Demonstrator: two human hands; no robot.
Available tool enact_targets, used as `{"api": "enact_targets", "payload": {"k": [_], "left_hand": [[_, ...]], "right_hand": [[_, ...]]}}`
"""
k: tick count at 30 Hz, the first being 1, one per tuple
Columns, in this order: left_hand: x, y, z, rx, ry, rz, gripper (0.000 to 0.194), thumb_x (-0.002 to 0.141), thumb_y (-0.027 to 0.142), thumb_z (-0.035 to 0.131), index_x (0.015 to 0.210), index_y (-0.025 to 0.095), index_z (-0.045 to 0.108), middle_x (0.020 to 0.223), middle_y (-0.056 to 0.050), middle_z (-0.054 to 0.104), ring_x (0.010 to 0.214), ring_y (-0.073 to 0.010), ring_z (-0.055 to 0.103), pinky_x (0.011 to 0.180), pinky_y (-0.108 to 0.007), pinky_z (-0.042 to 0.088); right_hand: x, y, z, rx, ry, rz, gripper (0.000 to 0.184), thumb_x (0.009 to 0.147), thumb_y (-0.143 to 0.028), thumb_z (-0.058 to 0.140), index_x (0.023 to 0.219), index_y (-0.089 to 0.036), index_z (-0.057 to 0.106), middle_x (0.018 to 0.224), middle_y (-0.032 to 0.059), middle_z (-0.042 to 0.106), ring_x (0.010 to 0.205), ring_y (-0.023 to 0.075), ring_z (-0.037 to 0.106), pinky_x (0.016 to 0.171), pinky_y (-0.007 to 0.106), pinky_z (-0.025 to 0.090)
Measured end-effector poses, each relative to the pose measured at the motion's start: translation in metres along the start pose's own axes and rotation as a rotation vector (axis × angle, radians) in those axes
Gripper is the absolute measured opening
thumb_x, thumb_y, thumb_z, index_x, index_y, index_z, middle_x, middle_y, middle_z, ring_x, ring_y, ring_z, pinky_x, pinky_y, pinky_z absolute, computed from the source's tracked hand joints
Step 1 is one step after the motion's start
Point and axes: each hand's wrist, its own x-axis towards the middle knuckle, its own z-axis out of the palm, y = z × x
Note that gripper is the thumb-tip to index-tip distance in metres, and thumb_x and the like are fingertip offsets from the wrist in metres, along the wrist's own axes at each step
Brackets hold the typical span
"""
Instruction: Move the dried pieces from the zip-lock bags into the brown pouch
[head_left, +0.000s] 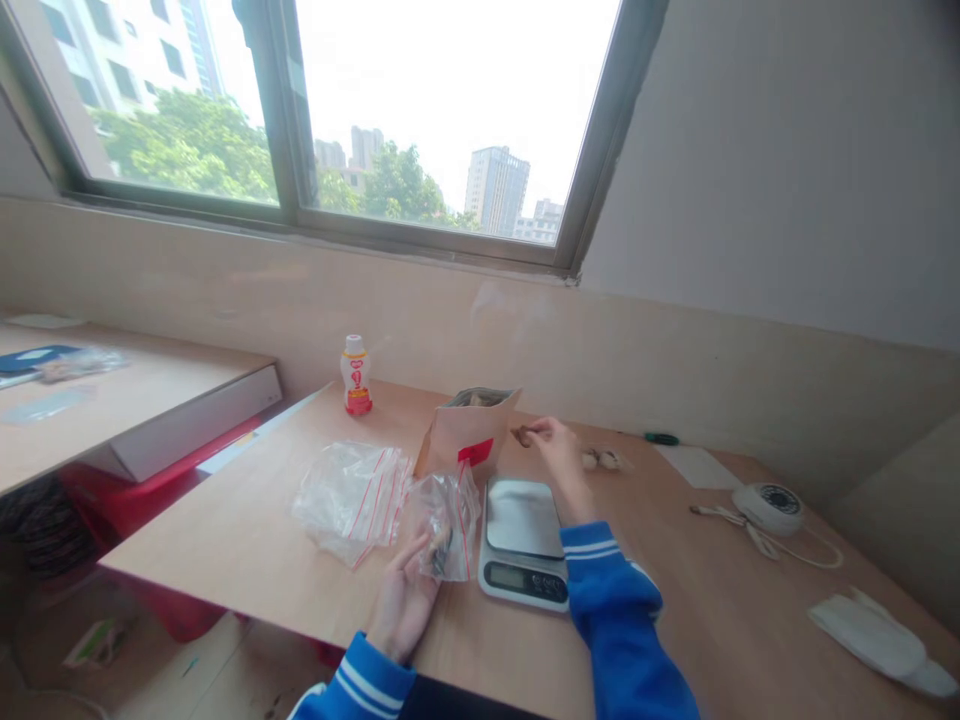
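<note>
My left hand [403, 608] curls its fingers around a clear resealable plastic bag [448, 527] holding dark pieces, just beside a silver digital kitchen scale [523, 540]. My right hand [556, 455] pinches a small brown piece [521, 436] between its fingertips, just beside an open brown kraft-paper pouch [466, 432] with a red label.

Two hands [401, 610] [559, 450], one kitchen scale [523, 542], one paper bag [469, 432], two zip bags [351, 502] [448, 525]

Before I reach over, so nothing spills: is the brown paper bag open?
Open: the top of the brown paper bag gapes, contents showing inside.
</note>
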Motion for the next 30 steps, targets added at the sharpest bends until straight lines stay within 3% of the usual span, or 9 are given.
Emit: {"api": "enact_targets", "payload": {"k": [3, 5, 8, 10, 15, 17, 23, 27, 30], "left_hand": [[0.002, 0.0, -0.002, 0.004, 0.002, -0.004, 0.049, 0.085, 0.002, 0.046, 0.133, 0.011, 0.046, 0.097, -0.012, 0.073, 0.073, -0.0183, 0.071, 0.065, -0.027, 0.057], [0.002, 0.0, -0.003, 0.001, -0.002, 0.002, 0.049, 0.086, 0.002, 0.045, 0.134, 0.011, 0.046, 0.097, -0.012, 0.073, 0.074, -0.0183, 0.071, 0.065, -0.027, 0.057], [0.001, 0.0, -0.003, -0.017, -0.011, 0.002, 0.049, 0.085, 0.001, 0.045, 0.133, 0.011, 0.047, 0.098, -0.012, 0.073, 0.075, -0.0177, 0.071, 0.064, -0.025, 0.056], [0.001, 0.0, -0.004, -0.028, -0.018, -0.001, 0.049, 0.085, 0.001, 0.045, 0.133, 0.012, 0.048, 0.1, -0.012, 0.073, 0.076, -0.0178, 0.071, 0.065, -0.025, 0.056], [-0.002, 0.0, -0.002, -0.04, -0.039, 0.003, 0.051, 0.085, 0.003, 0.045, 0.135, 0.014, 0.047, 0.107, -0.012, 0.072, 0.081, -0.018, 0.071, 0.067, -0.025, 0.057], [-0.001, 0.0, -0.004, -0.057, -0.095, 0.001, 0.055, 0.084, 0.002, 0.043, 0.137, 0.018, 0.046, 0.112, -0.011, 0.07, 0.091, -0.0198, 0.07, 0.07, -0.026, 0.057], [0.007, -0.001, -0.019, -0.056, -0.238, -0.025, 0.078, 0.076, -0.007, 0.039, 0.143, 0.032, 0.037, 0.132, -0.002, 0.059, 0.119, -0.0184, 0.058, 0.087, -0.023, 0.052], [0.008, -0.002, -0.019, -0.006, -0.215, -0.009, 0.078, 0.078, -0.007, 0.039, 0.145, 0.032, 0.032, 0.139, -0.002, 0.054, 0.123, -0.0172, 0.054, 0.09, -0.02, 0.05], [0.005, -0.003, -0.014, 0.016, -0.185, 0.022, 0.077, 0.08, -0.007, 0.042, 0.145, 0.033, 0.031, 0.14, -0.003, 0.052, 0.122, -0.0179, 0.054, 0.095, -0.023, 0.05]], "right_hand": [[0.005, -0.041, -0.025, 0.378, 0.311, -0.219, 0.025, 0.08, -0.04, 0.061, 0.093, -0.019, 0.063, 0.097, 0.0086, 0.071, 0.092, 0.0213, 0.065, 0.084, 0.034, 0.047], [0.005, -0.069, -0.03, 0.481, 0.363, -0.364, 0.026, 0.082, -0.042, 0.06, 0.095, -0.019, 0.063, 0.103, 0.0087, 0.07, 0.099, 0.0207, 0.063, 0.09, 0.036, 0.046], [0.0, -0.091, -0.026, 0.447, 0.115, -0.507, 0.022, 0.085, -0.04, 0.059, 0.093, -0.021, 0.066, 0.103, 0.007, 0.07, 0.102, 0.0208, 0.062, 0.094, 0.037, 0.045], [-0.005, -0.09, -0.021, 0.436, -0.033, -0.503, 0.022, 0.087, -0.038, 0.055, 0.097, -0.022, 0.067, 0.109, 0.0069, 0.069, 0.106, 0.0207, 0.061, 0.096, 0.038, 0.044], [-0.026, -0.066, -0.021, 0.521, 0.051, -0.364, 0.023, 0.09, -0.032, 0.047, 0.098, -0.02, 0.065, 0.106, 0.0076, 0.067, 0.104, 0.0207, 0.06, 0.093, 0.037, 0.045], [-0.038, -0.059, -0.023, 0.554, 0.006, -0.32, 0.019, 0.087, -0.028, 0.048, 0.092, -0.019, 0.065, 0.098, 0.0061, 0.068, 0.097, 0.0195, 0.062, 0.088, 0.035, 0.047], [-0.078, -0.048, -0.003, 0.454, -0.658, -0.218, 0.019, 0.081, -0.018, 0.049, 0.084, -0.018, 0.068, 0.083, 0.0036, 0.07, 0.077, 0.0171, 0.064, 0.071, 0.028, 0.05], [-0.092, -0.042, 0.018, 0.377, -0.759, -0.229, 0.016, 0.08, -0.015, 0.053, 0.082, -0.017, 0.068, 0.078, 0.0027, 0.07, 0.07, 0.0161, 0.062, 0.066, 0.026, 0.048], [-0.095, -0.041, 0.022, 0.466, -0.793, -0.229, 0.016, 0.081, -0.017, 0.057, 0.093, -0.017, 0.067, 0.091, 0.0035, 0.071, 0.079, 0.0171, 0.064, 0.071, 0.027, 0.049]]}}
